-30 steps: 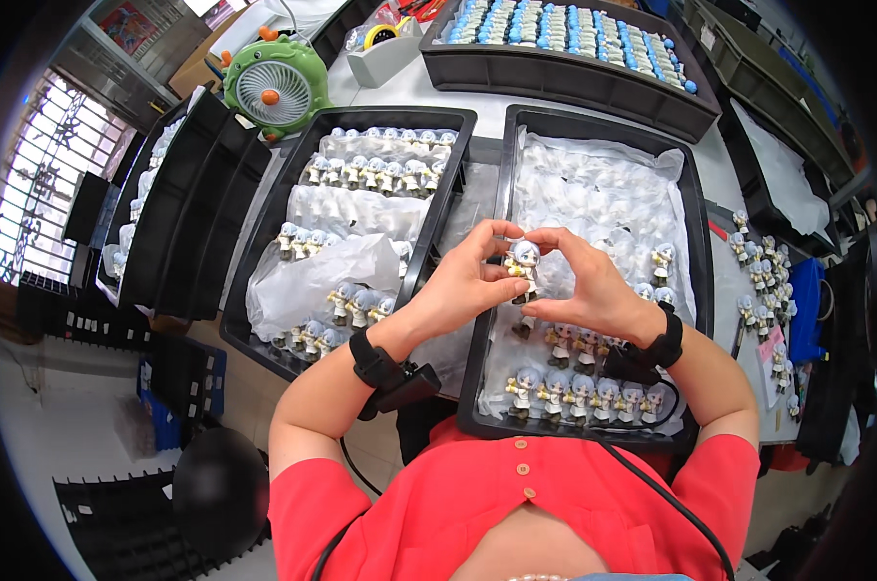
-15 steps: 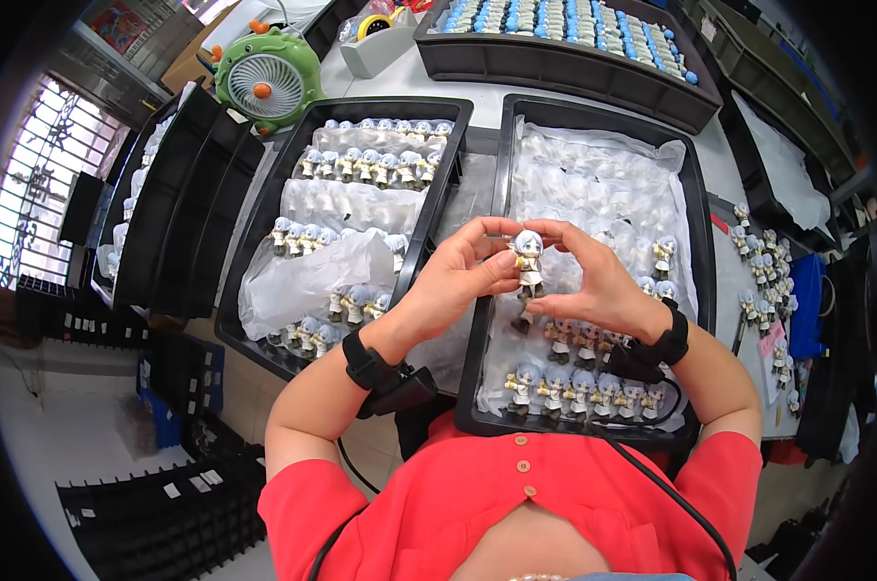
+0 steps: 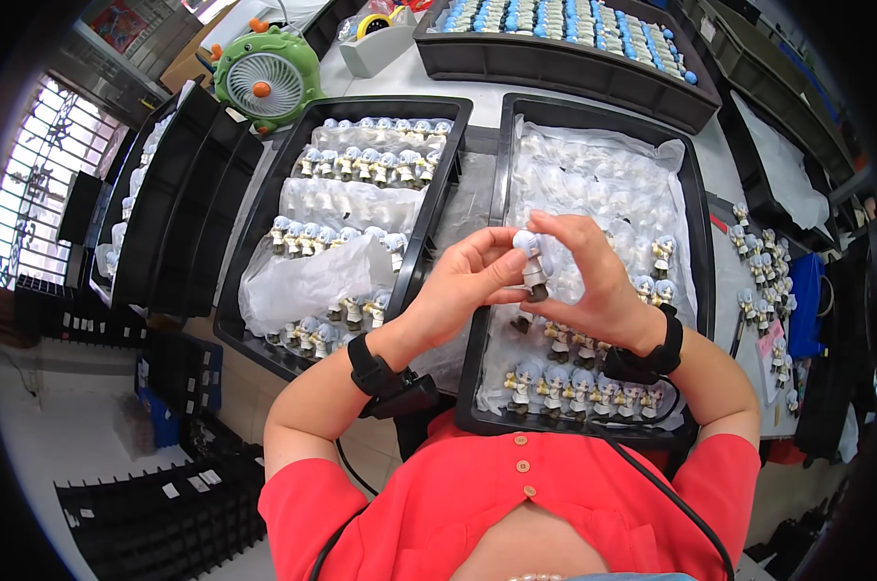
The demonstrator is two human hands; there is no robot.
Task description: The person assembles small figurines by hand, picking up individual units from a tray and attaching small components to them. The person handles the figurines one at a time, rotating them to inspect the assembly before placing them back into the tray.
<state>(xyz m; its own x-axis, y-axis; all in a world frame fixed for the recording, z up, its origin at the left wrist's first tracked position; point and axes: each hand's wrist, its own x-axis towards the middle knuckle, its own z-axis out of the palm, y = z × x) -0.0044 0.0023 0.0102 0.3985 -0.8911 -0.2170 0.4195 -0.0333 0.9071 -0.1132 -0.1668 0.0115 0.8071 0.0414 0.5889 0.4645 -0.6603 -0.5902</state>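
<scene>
At the centre of the frame you hold a small white-haired figurine with a dark base (image 3: 532, 263) between both hands, raised above the black plastic tray on the right (image 3: 700, 242). Your left hand (image 3: 463, 286) closes on it from the left, thumb and fingertips pinched against its side, while your right hand (image 3: 593, 281) wraps around it from the right and behind, fingers curled over the top. The figurine stands roughly upright, head toward the upper edge of the frame. Below your hands, rows of similar small figurines (image 3: 564, 382) stand along the near end of that tray, and crinkled clear plastic sheeting (image 3: 593, 179) covers its far end. Left of centre lies a second black tray (image 3: 264, 218) with more figurines and plastic. A green round desk fan (image 3: 266, 82) sits at the upper left.
</scene>
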